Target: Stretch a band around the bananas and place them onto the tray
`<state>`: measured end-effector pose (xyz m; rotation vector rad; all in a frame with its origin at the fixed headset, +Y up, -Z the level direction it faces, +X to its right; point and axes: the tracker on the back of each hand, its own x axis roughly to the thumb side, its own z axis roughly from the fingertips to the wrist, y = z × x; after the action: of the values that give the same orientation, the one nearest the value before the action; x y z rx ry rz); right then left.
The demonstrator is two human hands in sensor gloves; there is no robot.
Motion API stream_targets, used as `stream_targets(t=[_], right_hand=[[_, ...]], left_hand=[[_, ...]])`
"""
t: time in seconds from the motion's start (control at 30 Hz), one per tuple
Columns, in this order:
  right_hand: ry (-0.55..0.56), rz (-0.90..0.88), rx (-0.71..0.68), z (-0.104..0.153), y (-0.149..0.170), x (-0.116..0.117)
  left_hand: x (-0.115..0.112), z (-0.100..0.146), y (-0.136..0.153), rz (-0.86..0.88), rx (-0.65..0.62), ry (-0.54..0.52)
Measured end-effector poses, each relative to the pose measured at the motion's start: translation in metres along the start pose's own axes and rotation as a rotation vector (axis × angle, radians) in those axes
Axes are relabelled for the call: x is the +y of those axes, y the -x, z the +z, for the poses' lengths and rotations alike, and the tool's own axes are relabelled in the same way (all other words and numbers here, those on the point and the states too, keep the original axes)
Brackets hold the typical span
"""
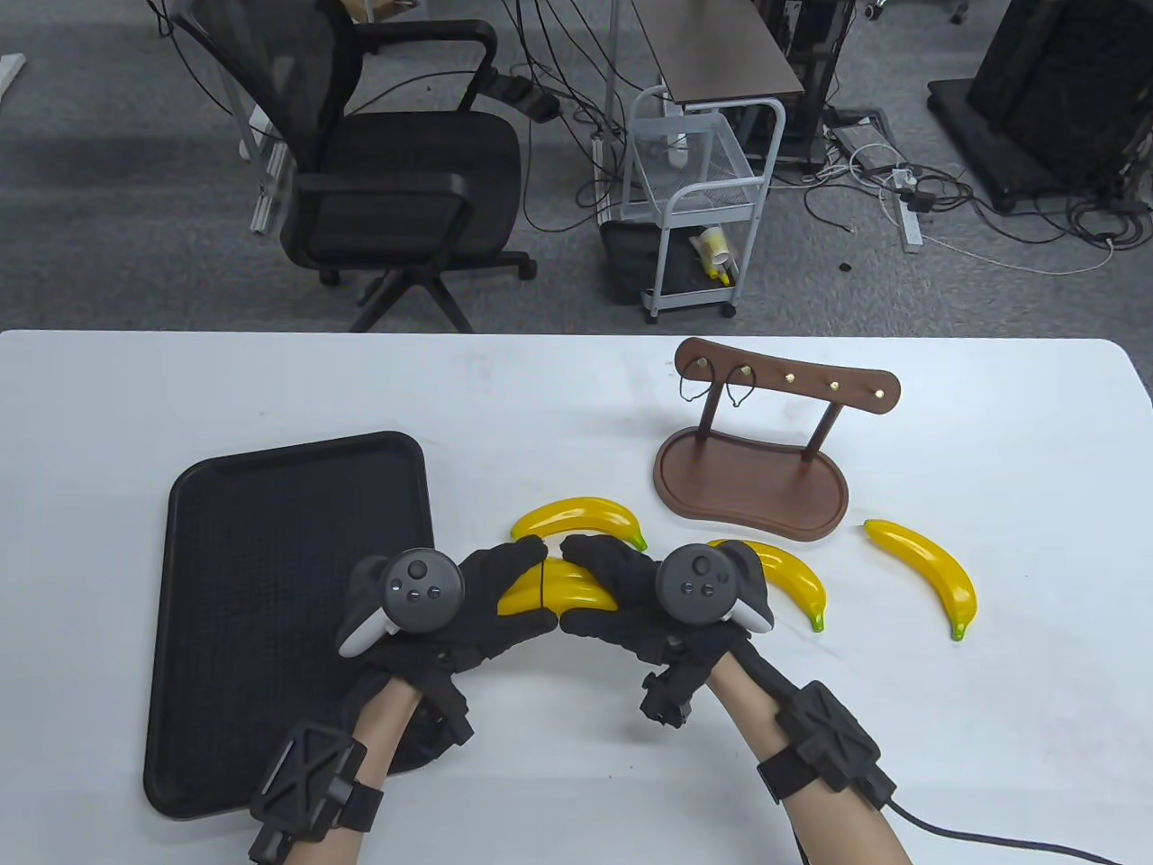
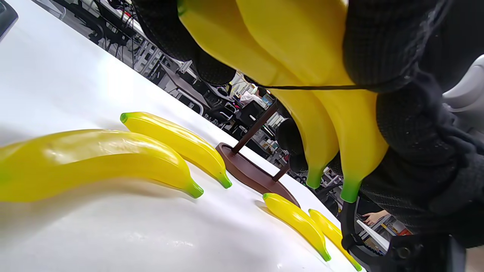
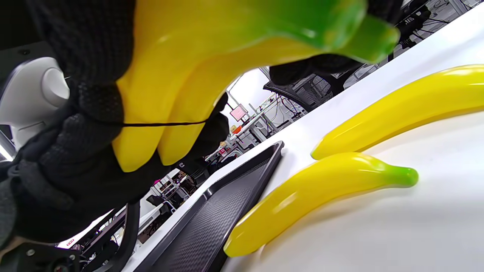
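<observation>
Two yellow bananas (image 1: 563,595) lie side by side between my hands, just above the table and right of the black tray (image 1: 270,505). A thin black band (image 1: 542,586) crosses them near the middle; it also shows as a taut line, the band (image 2: 321,87) in the left wrist view and the band (image 3: 162,123) in the right wrist view. My left hand (image 1: 536,584) curls round the pair from the left. My right hand (image 1: 572,584) curls round it from the right. Fingertips of both hands nearly meet over the bananas.
Loose bananas lie on the table: one (image 1: 581,518) just behind my hands, one (image 1: 793,577) by my right hand, one (image 1: 928,572) further right. A brown wooden hook stand (image 1: 752,478) with spare bands (image 1: 689,387) stands behind them. The tray's rim (image 3: 227,189) is close by.
</observation>
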<state>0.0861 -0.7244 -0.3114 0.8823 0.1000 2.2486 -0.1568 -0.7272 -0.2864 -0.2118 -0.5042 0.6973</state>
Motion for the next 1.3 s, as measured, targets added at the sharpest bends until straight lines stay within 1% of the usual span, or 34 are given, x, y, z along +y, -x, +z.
stream_targets(t=[0.27, 0.43, 0.57, 0.6, 0.7, 0.73, 0.97, 1.2, 1.3], right_hand=[[-0.058, 0.049, 0.017, -0.001, 0.002, 0.006], [-0.055, 0.063, 0.020, -0.001, 0.000, 0.006], [-0.029, 0.179, 0.024, -0.001, -0.007, 0.007], [0.002, 0.203, 0.025, 0.000, -0.008, 0.008], [0.009, 0.213, 0.033, 0.000, -0.009, 0.007], [0.023, 0.227, 0.034, 0.000, -0.010, 0.007], [0.035, 0.323, 0.032, 0.001, -0.013, 0.013], [0.044, 0.272, 0.003, 0.001, -0.011, 0.010], [0.042, 0.221, -0.015, 0.001, -0.008, 0.010]], left_hand=[[-0.003, -0.001, 0.004, -0.029, 0.019, 0.013], [-0.003, -0.002, 0.005, -0.028, 0.035, 0.003], [-0.005, -0.002, 0.000, -0.067, 0.050, -0.009], [-0.006, -0.002, -0.002, -0.078, 0.051, -0.018], [-0.007, -0.002, -0.006, -0.094, 0.060, -0.030], [-0.008, -0.002, -0.007, -0.106, 0.060, -0.036], [-0.009, -0.003, -0.009, -0.117, 0.067, -0.032], [-0.006, -0.002, -0.007, -0.084, 0.052, -0.036], [-0.004, -0.002, -0.005, -0.075, 0.044, -0.033]])
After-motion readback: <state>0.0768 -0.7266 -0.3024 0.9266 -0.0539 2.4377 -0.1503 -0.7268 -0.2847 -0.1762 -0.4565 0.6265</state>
